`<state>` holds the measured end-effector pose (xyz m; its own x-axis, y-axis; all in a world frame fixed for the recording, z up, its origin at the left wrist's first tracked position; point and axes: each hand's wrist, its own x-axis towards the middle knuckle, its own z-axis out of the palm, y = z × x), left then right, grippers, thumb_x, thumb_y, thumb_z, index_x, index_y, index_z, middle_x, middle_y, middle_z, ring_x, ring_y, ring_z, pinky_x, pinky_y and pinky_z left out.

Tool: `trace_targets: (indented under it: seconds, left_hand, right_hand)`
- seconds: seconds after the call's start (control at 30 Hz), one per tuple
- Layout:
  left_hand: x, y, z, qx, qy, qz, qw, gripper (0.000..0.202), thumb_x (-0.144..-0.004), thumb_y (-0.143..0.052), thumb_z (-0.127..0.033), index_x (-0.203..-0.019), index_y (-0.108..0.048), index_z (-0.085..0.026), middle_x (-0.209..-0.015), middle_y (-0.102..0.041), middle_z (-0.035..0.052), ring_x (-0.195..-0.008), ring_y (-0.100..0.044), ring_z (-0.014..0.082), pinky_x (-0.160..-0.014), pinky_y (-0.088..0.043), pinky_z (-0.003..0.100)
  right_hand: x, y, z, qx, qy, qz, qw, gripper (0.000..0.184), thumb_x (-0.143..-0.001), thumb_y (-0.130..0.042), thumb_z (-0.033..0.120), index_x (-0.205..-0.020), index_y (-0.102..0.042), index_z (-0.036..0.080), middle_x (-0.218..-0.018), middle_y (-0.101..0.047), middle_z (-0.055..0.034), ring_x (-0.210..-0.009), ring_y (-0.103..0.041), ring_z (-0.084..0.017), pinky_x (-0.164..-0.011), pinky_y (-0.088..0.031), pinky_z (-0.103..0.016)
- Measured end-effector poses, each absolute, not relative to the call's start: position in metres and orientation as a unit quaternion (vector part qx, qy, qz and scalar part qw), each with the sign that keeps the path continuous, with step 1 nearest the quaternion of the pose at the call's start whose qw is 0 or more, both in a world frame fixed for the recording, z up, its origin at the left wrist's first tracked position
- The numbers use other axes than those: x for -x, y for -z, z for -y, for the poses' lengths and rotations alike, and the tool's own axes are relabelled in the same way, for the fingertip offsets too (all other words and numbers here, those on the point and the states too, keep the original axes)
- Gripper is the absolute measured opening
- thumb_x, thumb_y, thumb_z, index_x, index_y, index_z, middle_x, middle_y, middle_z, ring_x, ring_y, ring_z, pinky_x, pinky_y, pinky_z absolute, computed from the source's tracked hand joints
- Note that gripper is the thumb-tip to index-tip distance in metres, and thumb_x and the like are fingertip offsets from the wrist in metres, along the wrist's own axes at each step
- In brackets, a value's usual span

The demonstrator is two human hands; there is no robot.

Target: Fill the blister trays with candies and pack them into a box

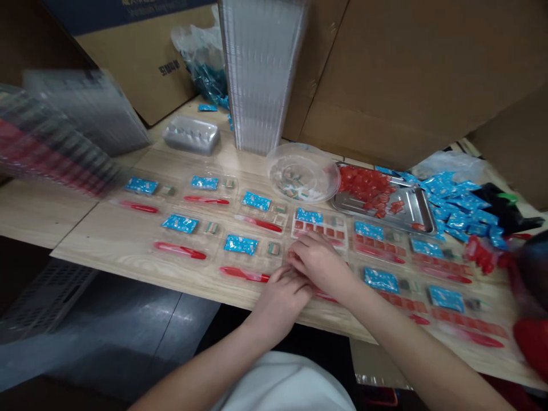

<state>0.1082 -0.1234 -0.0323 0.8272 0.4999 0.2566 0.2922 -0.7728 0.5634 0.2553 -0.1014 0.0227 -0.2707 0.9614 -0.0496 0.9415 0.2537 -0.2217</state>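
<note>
Together, the left hand [279, 305] and right hand [319, 262] curl their fingers; what they hold I cannot tell. From them, a red pen-shaped item [326, 295] lies at four o'clock, a blue sachet [309, 215] at twelve.

Head view | frame centre: left hand [280, 305] and right hand [319, 260] close together, their grip unclear | middle band: 2 rows of clear trays [199, 238] holding blue packets [240, 244] and slim red items [180, 250] | upper centre: tall plastic stack [261, 74] | right of centre: round bowl [277, 162] beside metal tray [409, 206] with red pieces [363, 185] | left edge: blurred leaning stack [51, 145]
</note>
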Motion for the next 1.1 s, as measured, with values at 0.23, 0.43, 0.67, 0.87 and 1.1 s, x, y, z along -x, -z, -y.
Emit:
trace_targets:
  seconds: [0.23,0.43,0.67,0.87,1.1]
  left_hand:
    - [-0.105,0.027,0.12,-0.921,-0.283,-0.19,0.19,0.019,-0.092,-0.043,-0.013,-0.099,-0.061,-0.016,-0.101,-0.067,0.004,-0.105,-0.056,0.016,-0.1,-0.037,0.036]
    - [-0.11,0.008,0.11,-0.893,-0.401,-0.13,0.157,0.02,-0.088,-0.047,-0.008,-0.097,-0.063,-0.016,-0.092,-0.07,0.0038,-0.101,-0.059,0.0157,-0.097,-0.039,0.034]
    - [-0.105,-0.024,0.114,-0.873,-0.455,-0.099,0.143,0.022,-0.084,-0.058,-0.014,-0.105,-0.058,-0.021,-0.103,-0.065,0.0035,-0.112,-0.055,0.0178,-0.102,-0.039,0.039]
    - [-0.064,-0.028,0.1,-0.744,-0.377,-0.327,0.445,0.049,-0.085,-0.059,-0.025,-0.13,-0.039,-0.026,-0.104,-0.063,0.0067,-0.095,-0.063,0.0186,-0.082,-0.053,0.035]
    - [-0.01,-0.021,0.054,-0.565,-0.308,-0.515,0.566,0.054,-0.08,-0.062,-0.035,-0.128,-0.041,-0.022,-0.092,-0.062,0.0026,-0.076,-0.064,0.0141,-0.062,-0.054,0.025]
  right_hand:
    - [-0.344,-0.031,0.145,0.722,-0.04,0.638,0.264,0.024,-0.089,-0.048,0.027,-0.108,-0.062,0.02,-0.095,-0.067,-0.0073,-0.089,-0.061,-0.022,-0.078,-0.049,-0.036]
    - [-0.369,-0.024,0.226,0.699,-0.08,0.679,0.21,0.056,-0.084,-0.041,0.009,-0.137,-0.039,0.025,-0.134,-0.047,-0.0106,-0.124,-0.045,-0.024,-0.096,-0.044,-0.043]
    - [-0.33,-0.02,0.228,0.64,-0.139,0.677,0.335,0.046,-0.09,-0.044,0.014,-0.131,-0.045,0.034,-0.126,-0.057,-0.0036,-0.118,-0.052,-0.017,-0.097,-0.045,-0.034]
    - [-0.289,-0.02,0.205,0.64,-0.374,0.548,0.388,0.036,-0.09,-0.048,0.032,-0.126,-0.049,0.029,-0.119,-0.062,-0.0057,-0.103,-0.062,-0.02,-0.081,-0.054,-0.031]
    - [-0.236,-0.004,0.171,0.649,-0.47,0.519,0.297,0.05,-0.088,-0.047,0.038,-0.134,-0.037,0.022,-0.076,-0.064,0.0008,-0.069,-0.062,-0.017,-0.063,-0.049,-0.029]
